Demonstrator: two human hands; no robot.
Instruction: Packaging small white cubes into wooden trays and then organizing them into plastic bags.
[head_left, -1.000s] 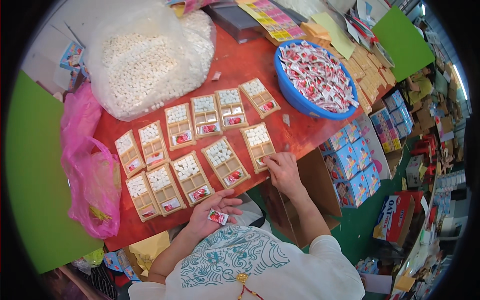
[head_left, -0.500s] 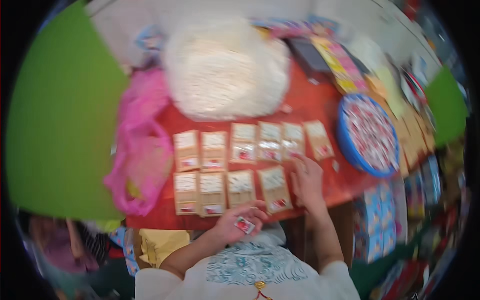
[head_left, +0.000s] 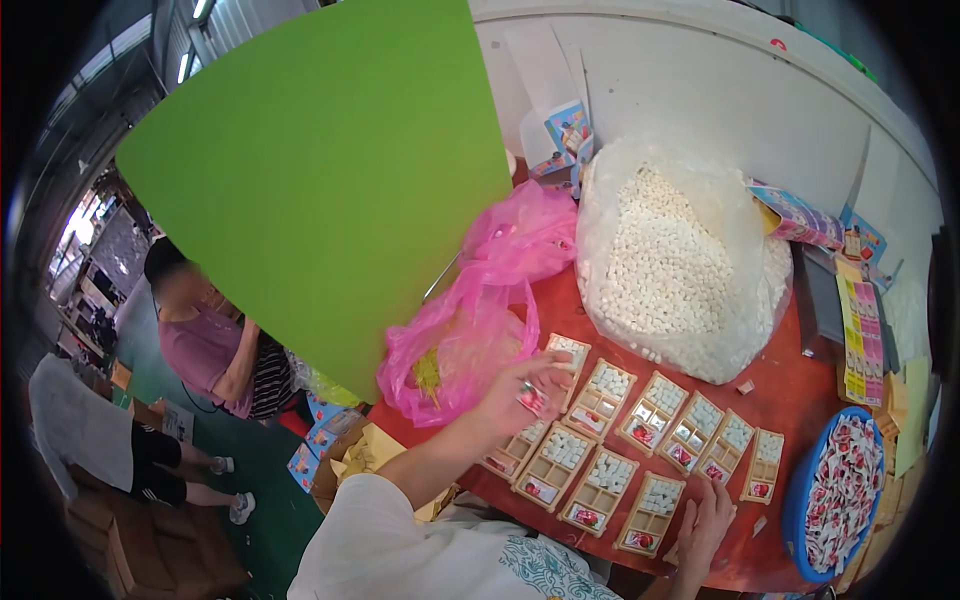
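Note:
My left hand is over the left-end tray of the far row, a small red-and-white packet held in its curled fingers. My right hand rests by the table's near edge, fingers apart and bent, with nothing visible in it. Beside it is a small wooden tray, divided into compartments, with white pellets at one end and a red packet at the other. Several similar trays stand in two rows. My left hand partly covers the left-end ones.
A big clear bag of white pellets stands behind the trays on the red table. To its left lies a pink plastic bag; at right is a blue basin of red-and-white packets. A green board rises at left. Two people are beyond it.
The view has swung to the left. My left hand has moved from the near row to the far row's left end, still with the packet. My right hand stays near the right-hand trays.

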